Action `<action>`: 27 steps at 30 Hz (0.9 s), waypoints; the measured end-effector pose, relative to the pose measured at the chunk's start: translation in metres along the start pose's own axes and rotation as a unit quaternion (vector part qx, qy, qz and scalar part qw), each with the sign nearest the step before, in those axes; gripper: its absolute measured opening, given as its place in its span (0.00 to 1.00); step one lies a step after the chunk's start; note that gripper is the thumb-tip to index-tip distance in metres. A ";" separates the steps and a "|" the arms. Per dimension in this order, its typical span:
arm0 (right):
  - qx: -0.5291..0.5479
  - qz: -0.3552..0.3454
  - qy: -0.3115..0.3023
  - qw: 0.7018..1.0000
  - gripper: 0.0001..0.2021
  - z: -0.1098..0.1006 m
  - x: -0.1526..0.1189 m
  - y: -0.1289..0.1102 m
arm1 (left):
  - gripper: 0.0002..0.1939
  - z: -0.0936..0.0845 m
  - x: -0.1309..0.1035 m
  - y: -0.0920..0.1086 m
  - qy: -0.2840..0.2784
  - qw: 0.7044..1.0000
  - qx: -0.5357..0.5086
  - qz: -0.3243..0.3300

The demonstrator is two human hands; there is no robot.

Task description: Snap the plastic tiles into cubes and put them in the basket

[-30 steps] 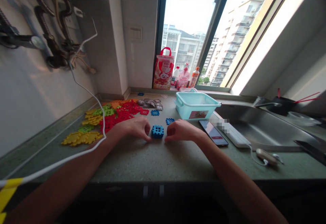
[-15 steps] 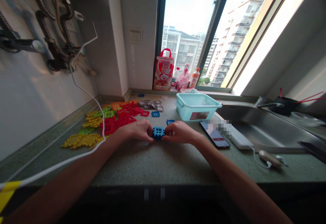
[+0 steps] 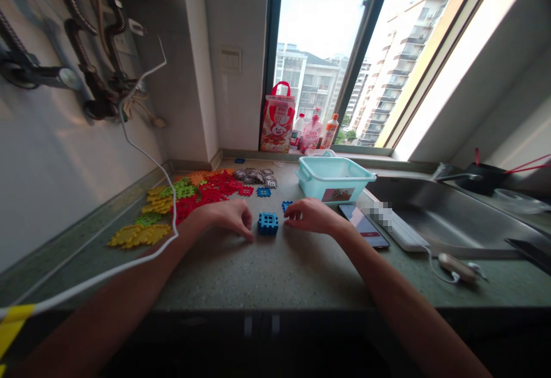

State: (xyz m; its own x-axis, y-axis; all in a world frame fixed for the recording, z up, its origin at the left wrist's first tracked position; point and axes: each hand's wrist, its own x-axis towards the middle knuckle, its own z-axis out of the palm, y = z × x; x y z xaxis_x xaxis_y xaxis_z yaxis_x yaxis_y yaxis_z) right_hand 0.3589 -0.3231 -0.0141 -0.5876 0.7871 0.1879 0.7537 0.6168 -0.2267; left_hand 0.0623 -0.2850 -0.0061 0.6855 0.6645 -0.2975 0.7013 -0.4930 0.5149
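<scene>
A small blue block built of notched plastic building pieces point(image 3: 268, 224) stands on the counter between my hands, touched by neither. Just left of it, my left hand point(image 3: 232, 216) is open, thumb and fingers apart. On the other side my right hand point(image 3: 310, 216) is open too, its fingers curved and holding nothing. A flat blue piece point(image 3: 286, 206) lies behind the right fingertips, partly hidden by them. Another blue piece point(image 3: 264, 193) rests farther back, beside a red piece point(image 3: 245, 191).
Red pieces point(image 3: 221, 186), yellow pieces point(image 3: 138, 236) and grey pieces point(image 3: 253, 176) lie heaped at left. A turquoise tub point(image 3: 336, 178) stands behind my right hand. To the right are a phone point(image 3: 364, 226), a white power strip point(image 3: 402, 232) and a sink point(image 3: 456, 217). A white cable point(image 3: 129, 263) crosses my left forearm.
Both hands have let go of the blue block and moved apart, the left one leftward and the right one slightly rightward. The block stays where it was.
</scene>
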 end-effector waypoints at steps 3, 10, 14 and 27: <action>-0.046 0.039 0.074 0.995 0.14 0.003 0.001 0.014 | 0.11 -0.006 0.000 -0.010 0.095 0.994 0.041 0.027; -0.053 0.058 0.022 0.997 0.16 0.017 0.007 0.033 | 0.24 0.012 0.040 -0.024 0.329 0.909 0.239 0.086; -0.041 0.081 0.032 0.995 0.17 0.010 0.006 0.033 | 0.24 0.017 0.052 -0.026 0.294 0.913 0.270 0.081; 0.059 0.098 0.117 0.987 0.15 0.026 0.017 0.046 | 0.20 0.003 0.032 -0.030 0.286 0.913 0.266 0.117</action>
State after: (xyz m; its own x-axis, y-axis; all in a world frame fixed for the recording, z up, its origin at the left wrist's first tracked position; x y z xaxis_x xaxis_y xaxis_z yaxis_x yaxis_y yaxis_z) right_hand 0.3761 -0.2808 -0.0460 -0.3394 0.8767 0.3408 0.7989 0.4600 -0.3875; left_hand 0.0637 -0.2502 -0.0337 0.7211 0.6161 0.3169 0.6491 -0.7607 0.0017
